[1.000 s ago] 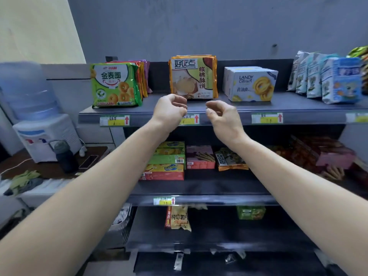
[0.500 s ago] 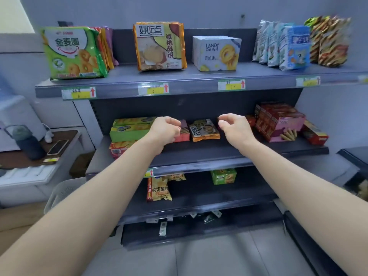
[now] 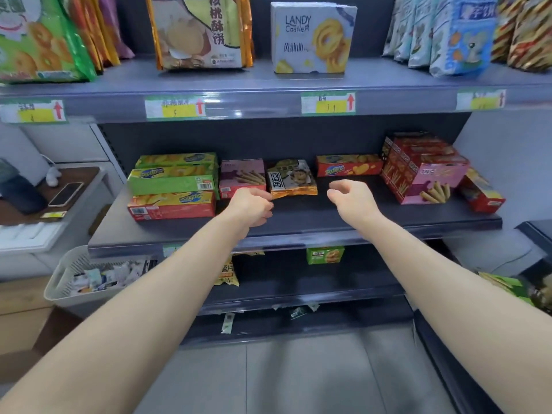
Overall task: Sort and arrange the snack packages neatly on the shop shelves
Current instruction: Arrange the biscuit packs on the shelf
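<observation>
Bare shelf strip (image 3: 301, 216), boxes (image 3: 173, 186) either side.

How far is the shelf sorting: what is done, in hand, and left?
Done: the top shelf looks tidy, its packs upright in rows. In hand: nothing; left hand and right hand hover empty before the gold-edged bag on the middle shelf. Left: that shelf's mixed boxes, and the chip bag on the lower shelf.
</observation>
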`<state>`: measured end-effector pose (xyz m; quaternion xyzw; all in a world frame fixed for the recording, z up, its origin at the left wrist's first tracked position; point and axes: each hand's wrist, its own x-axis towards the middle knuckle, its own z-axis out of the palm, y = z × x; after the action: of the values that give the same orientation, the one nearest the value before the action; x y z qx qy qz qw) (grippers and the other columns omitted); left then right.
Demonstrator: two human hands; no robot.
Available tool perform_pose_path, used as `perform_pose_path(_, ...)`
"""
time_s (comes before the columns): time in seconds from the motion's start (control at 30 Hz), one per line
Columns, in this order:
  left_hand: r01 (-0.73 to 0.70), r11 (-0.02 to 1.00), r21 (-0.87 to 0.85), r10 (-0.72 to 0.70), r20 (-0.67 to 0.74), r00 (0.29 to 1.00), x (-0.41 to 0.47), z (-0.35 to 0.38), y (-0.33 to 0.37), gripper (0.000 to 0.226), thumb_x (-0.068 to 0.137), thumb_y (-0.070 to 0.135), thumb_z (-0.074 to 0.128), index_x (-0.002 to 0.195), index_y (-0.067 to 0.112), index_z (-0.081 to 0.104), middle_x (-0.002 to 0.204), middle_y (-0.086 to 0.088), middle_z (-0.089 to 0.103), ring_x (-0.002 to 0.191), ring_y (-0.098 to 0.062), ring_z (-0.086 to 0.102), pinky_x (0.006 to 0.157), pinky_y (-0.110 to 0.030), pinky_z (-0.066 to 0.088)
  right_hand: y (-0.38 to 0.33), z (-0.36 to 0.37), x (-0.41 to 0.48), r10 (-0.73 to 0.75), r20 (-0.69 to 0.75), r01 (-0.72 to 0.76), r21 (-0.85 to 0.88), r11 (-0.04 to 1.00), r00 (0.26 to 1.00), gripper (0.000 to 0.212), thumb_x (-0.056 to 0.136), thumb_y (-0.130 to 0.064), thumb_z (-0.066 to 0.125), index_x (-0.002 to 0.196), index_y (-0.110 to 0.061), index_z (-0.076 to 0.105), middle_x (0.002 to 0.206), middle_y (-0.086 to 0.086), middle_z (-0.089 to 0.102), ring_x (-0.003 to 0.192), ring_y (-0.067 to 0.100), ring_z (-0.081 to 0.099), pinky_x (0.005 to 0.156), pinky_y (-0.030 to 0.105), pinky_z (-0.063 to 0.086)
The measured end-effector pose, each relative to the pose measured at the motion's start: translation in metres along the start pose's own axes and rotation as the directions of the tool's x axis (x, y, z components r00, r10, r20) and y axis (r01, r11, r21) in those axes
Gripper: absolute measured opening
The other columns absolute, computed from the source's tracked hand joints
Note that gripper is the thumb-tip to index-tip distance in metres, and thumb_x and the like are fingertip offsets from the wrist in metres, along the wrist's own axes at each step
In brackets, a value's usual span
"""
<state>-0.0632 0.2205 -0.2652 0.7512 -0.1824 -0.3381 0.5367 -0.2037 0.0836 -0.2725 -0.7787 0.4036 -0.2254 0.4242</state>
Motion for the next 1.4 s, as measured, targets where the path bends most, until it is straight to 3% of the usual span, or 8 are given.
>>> perform_pose_path(0.1, 0.042, 0.999, -0.024, -0.043, -0.022, 0.999, 0.019, 0.025, -0.002, 0.019, 0.089, -0.005, 0.05, 0.082, 0.011, 0.058, 0.099, -0.014, 0.061, 0.076, -0.02, 0.06, 0.071, -0.027, 0.05, 0.018, -0.013, 0.025, 0.037, 0.025, -0.038, 0.036, 0.999, 0.999, 0.035, 0.096, -0.019, 0.052, 0.13, -0.011, 0.055, 0.131, 0.005, 0.057, 0.121, 0.019, 0.051, 0.092, 0.023, 0.035)
perform_pose_path(0.3, 0.145, 0.988, -0.048, -0.149, -0.088, 0.985, 0.052, 0.062, -0.004, 0.016, 0.092, -0.002, 0.051, 0.099, 0.01, 0.058, 0.103, -0.011, 0.062, 0.091, -0.024, 0.061, 0.082, -0.033, 0.049, 0.05, -0.021, 0.069, 0.084, 0.11, -0.095, 0.1, 0.99, 0.99, 0.034, 0.095, -0.018, 0.054, 0.128, -0.011, 0.057, 0.13, 0.004, 0.058, 0.118, 0.018, 0.051, 0.089, 0.021, 0.035)
perform_pose_path(0.73, 0.278, 0.944, -0.178, -0.307, -0.158, 0.939, 0.13, 0.087, -0.011, 0.027, 0.092, -0.001, 0.051, 0.119, 0.003, 0.054, 0.091, -0.008, 0.057, 0.081, -0.019, 0.057, 0.08, -0.031, 0.049, 0.076, 0.012, 0.135, 0.157, 0.232, -0.182, 0.089, 0.979, 0.96, 0.04, 0.096, -0.016, 0.053, 0.134, -0.005, 0.05, 0.137, 0.009, 0.053, 0.127, 0.022, 0.047, 0.094, 0.021, 0.032)
perform_pose_path(0.83, 0.282, 0.943, -0.177, -0.312, -0.175, 0.934, 0.156, 0.086, -0.011, 0.032, 0.091, 0.0, 0.053, 0.122, 0.005, 0.052, 0.112, -0.012, 0.057, 0.097, -0.023, 0.054, 0.083, -0.033, 0.05, 0.077, 0.019, 0.153, 0.172, 0.239, -0.192, 0.062, 0.979, 0.956, 0.043, 0.096, -0.016, 0.053, 0.136, -0.003, 0.048, 0.14, 0.011, 0.049, 0.129, 0.024, 0.045, 0.096, 0.021, 0.033)
perform_pose_path(0.97, 0.302, 0.94, -0.161, -0.329, -0.183, 0.926, 0.189, 0.086, -0.008, 0.037, 0.092, 0.002, 0.051, 0.129, 0.006, 0.049, 0.133, -0.014, 0.051, 0.122, -0.029, 0.048, 0.082, -0.031, 0.047, 0.074, 0.033, 0.182, 0.193, 0.23, -0.205, 0.03, 0.978, 0.954, 0.037, 0.095, -0.018, 0.054, 0.127, 0.0, 0.055, 0.129, 0.016, 0.057, 0.119, 0.029, 0.053, 0.098, 0.032, 0.04)
perform_pose_path(1.17, 0.372, 0.895, -0.245, -0.414, -0.151, 0.897, 0.223, 0.086, -0.018, 0.035, 0.094, 0.001, 0.047, 0.129, 0.007, 0.049, 0.131, -0.015, 0.05, 0.116, -0.031, 0.051, 0.082, -0.036, 0.049, 0.077, 0.061, 0.215, 0.277, 0.295, -0.308, 0.064, 0.949, 0.914, 0.021, 0.095, -0.027, 0.051, 0.107, -0.01, 0.058, 0.102, 0.006, 0.056, 0.093, 0.019, 0.05, 0.077, 0.026, 0.037)
perform_pose_path(1.3, 0.367, 0.881, -0.298, -0.424, -0.156, 0.892, 0.24, 0.086, -0.025, 0.033, 0.095, -0.001, 0.044, 0.126, 0.007, 0.051, 0.131, -0.015, 0.052, 0.11, -0.03, 0.053, 0.081, -0.036, 0.049, 0.082, 0.074, 0.23, 0.362, 0.381, -0.439, 0.136, 0.888, 0.851, 0.036, 0.096, -0.03, 0.049, 0.125, -0.009, 0.049, 0.126, 0.012, 0.055, 0.113, 0.025, 0.05, 0.098, 0.036, 0.04)
perform_pose_path(1.4, 0.359, 0.879, -0.315, -0.428, -0.185, 0.885, 0.244, 0.085, -0.028, 0.032, 0.095, 0.001, 0.046, 0.124, 0.008, 0.053, 0.129, -0.013, 0.054, 0.11, -0.028, 0.054, 0.081, -0.035, 0.05, 0.087, 0.081, 0.235, 0.394, 0.386, -0.481, 0.161, 0.862, 0.834, 0.018, 0.098, -0.025, 0.045, 0.114, -0.018, 0.049, 0.135, 0.019, 0.05, 0.128, 0.036, 0.044, 0.109, 0.051, 0.034)
